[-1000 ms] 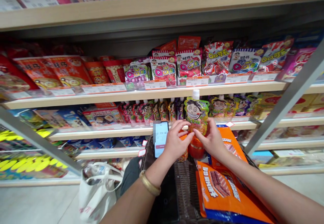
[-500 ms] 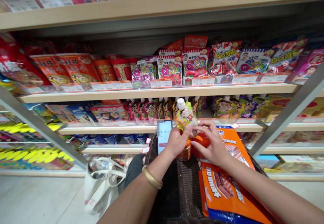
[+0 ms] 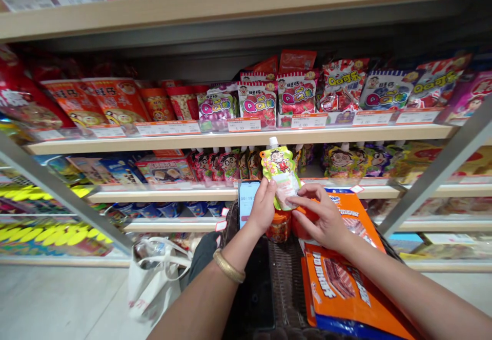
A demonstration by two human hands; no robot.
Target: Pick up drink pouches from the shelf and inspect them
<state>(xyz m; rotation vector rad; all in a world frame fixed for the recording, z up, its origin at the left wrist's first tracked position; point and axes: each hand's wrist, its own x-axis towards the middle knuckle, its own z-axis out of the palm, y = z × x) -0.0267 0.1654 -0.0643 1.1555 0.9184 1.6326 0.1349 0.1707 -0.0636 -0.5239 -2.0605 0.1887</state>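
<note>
Green spout pouch [image 3: 282, 175] w/ white cap & cartoon kid print sits upright just above the wicker basket [image 3: 286, 283], in front of the shelf row of similar pouches. Left hand [image 3: 263, 208] closed on the pouch's left edge, thumb on its face; gold bangle on that wrist. Right hand [image 3: 323, 220] pinches the pouch's lower right corner w/ fingertips, grip shut on it. Phone [image 3: 246, 208] just left of the pouch, behind left hand, screen reads "00:19" approx. Orange snack bags [image 3: 338, 291] lie in the basket's right side, Chinese text, unreadable. Shelf above the pouch: "QQ" gummy bags [image 3: 257, 105], price tags [image 3: 243, 125] "4.00", blurry. White tote [image 3: 154, 278] left of the basket.
</note>
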